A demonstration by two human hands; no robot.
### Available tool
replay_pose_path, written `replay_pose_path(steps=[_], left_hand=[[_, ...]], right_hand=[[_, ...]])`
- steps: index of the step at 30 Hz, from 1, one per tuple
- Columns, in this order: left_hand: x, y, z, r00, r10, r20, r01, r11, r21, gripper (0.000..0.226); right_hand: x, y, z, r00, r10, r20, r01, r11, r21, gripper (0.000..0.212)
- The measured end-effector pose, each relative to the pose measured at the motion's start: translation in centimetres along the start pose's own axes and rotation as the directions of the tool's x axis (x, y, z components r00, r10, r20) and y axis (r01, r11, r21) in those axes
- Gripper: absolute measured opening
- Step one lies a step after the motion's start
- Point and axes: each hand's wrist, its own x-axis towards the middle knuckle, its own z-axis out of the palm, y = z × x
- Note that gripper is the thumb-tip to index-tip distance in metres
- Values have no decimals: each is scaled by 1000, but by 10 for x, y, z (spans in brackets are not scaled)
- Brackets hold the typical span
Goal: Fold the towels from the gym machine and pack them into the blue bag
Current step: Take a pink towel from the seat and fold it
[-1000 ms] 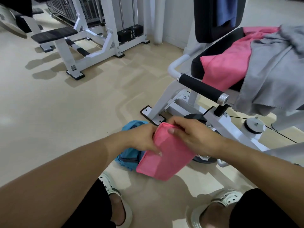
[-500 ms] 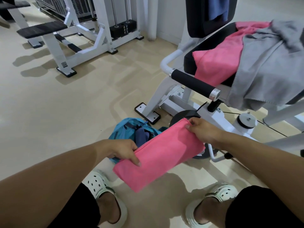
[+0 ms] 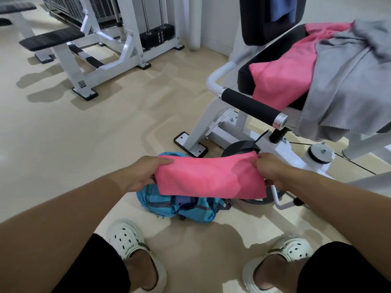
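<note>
Pink cloth, folded into a long band, is stretched between my two hands: this folded pink towel (image 3: 209, 176) runs left to right across the view, its long axis nearly level, the right end a little farther from me than the left. My left hand (image 3: 140, 175) has its grip curled round the left short end, fingers laid over the top edge and the thumb underneath. My right hand (image 3: 275, 173) pinches the right end, fingers bunched tight on the cloth. Directly below the towel, on the floor just ahead of my feet, lies the blue bag (image 3: 179, 206); its mouth appears to gape upward, with something dark blue showing inside, though the towel covers most of the opening. The bag's long axis also runs roughly left to right, so towel and bag lie about parallel, and I judge that the coming move is a straight lowering, both hands equally near, perhaps with one more fold if the band proves longer than the opening. More work waits on the gym machine (image 3: 249, 102) to the far right: a second pink towel (image 3: 289, 68) lies on its black seat, partly under a grey towel (image 3: 347, 81) draped off the near edge, and a blue cloth (image 3: 282, 9) hangs over the backrest.
</note>
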Motion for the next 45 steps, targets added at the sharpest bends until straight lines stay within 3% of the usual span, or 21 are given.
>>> replay_pose_path(steps=[4,8,13,18,22,32,39,45], left_hand=[[-7,-1,6,996,-35,-85,43,995,91,43],[-23,4,20,999,16,-41,-7,979,206,8],[-36,12,39,999,40,26,-46,966,255,2],[-48,14,57,995,36,92,-56,973,223,9],[-57,13,66,993,16,118,-51,951,305,16],[-70,26,79,988,25,152,-61,969,238,11],[-78,26,84,985,35,167,-71,973,218,8],[-80,26,78,970,46,238,-94,977,193,36]], right_hand=[[0,-1,6,998,-56,-32,55,998,-26,27],[-5,-3,16,990,-126,-66,122,990,-72,27],[-21,-13,36,962,-268,-51,255,950,-183,24],[-49,-23,58,902,-432,18,415,852,-319,21],[-62,-24,70,894,-443,65,441,844,-304,25],[-65,-19,79,854,-511,97,511,790,-339,29],[-66,-19,78,850,-502,159,522,769,-368,26],[-72,-17,78,847,-444,291,530,737,-420,48]])
